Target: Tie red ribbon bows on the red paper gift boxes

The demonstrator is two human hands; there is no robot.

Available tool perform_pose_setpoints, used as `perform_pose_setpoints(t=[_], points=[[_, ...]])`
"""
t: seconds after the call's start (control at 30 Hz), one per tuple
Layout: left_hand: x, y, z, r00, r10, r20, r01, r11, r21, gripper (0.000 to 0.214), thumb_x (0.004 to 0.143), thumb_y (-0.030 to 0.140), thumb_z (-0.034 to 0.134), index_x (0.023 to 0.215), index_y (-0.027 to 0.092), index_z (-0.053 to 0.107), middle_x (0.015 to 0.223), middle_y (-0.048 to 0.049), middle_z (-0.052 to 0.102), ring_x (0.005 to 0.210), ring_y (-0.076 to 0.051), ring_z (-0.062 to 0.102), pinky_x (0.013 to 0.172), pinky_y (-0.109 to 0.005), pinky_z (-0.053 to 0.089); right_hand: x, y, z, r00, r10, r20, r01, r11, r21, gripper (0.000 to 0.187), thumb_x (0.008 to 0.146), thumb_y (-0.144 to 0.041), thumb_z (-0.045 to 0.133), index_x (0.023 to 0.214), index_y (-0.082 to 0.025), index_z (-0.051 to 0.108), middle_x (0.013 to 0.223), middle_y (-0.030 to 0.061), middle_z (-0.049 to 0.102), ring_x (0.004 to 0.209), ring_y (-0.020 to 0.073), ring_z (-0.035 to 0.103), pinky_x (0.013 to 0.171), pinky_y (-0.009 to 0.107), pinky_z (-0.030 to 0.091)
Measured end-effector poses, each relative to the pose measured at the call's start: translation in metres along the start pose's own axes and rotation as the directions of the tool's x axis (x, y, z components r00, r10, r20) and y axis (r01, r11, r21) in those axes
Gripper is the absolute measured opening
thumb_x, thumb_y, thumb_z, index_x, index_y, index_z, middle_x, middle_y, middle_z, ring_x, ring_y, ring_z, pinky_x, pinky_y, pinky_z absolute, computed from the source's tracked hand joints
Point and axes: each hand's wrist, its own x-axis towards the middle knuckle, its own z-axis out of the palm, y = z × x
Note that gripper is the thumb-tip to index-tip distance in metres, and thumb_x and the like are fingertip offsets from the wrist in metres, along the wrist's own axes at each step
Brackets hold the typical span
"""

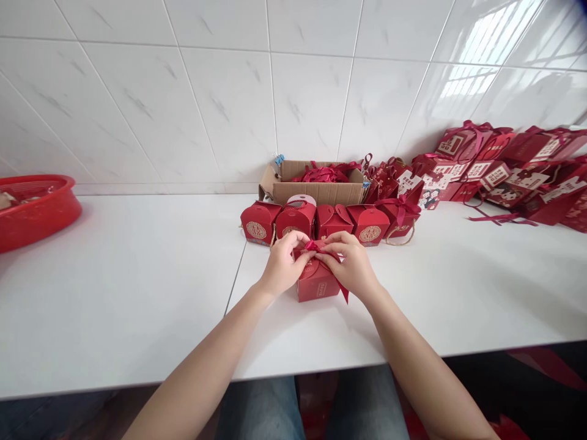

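Note:
A small red gift box [319,287] stands on the white table in front of me, with pale lettering on its near side. On its top lies a dark red ribbon [312,246], partly hidden by my fingers. My left hand [285,260] pinches the ribbon from the left, thumb and fingers close together. From the right, my right hand [347,260] pinches it too, near the middle of the lid. One ribbon tail [343,293] hangs down the box's right side. Directly behind stands a row of several red boxes [328,221], some with gold round emblems and cord handles.
An open cardboard box [316,192] holding red ribbons stands against the tiled wall. Many red gift boxes with ribbons [488,174] are stacked at the back right. A red plastic basin [41,214] sits at the far left. The table's front edge [183,384] runs below my forearms.

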Motion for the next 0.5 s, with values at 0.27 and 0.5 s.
perform_pose_setpoints(t=[0.27, 0.5], points=[[0.009, 0.003, 0.0, 0.988, 0.149, 0.035, -0.152, 0.93, 0.336, 0.004, 0.084, 0.022, 0.055, 0.088, 0.022, 0.055, 0.087, -0.0018, 0.063, 0.077, -0.017, 0.057, 0.09, -0.039, 0.033, 0.003, 0.005, 0.001, 0.984, 0.178, -0.01, -0.175, 0.972, 0.157, 0.01, 0.078, -0.027, 0.066, 0.073, -0.024, 0.074, 0.102, 0.0071, 0.067, 0.1, 0.0265, 0.059, 0.089, 0.047, 0.046], [0.026, 0.013, -0.01, 0.98, 0.051, 0.19, -0.118, 0.925, 0.361, 0.004, 0.082, 0.023, 0.058, 0.085, 0.024, 0.057, 0.082, -0.0017, 0.061, 0.085, -0.021, 0.053, 0.091, -0.04, 0.034, 0.009, 0.01, -0.002, 0.938, 0.328, 0.117, -0.348, 0.873, 0.343, 0.012, 0.074, -0.032, 0.07, 0.071, -0.021, 0.074, 0.116, 0.0088, 0.063, 0.108, 0.0262, 0.059, 0.097, 0.045, 0.042]])
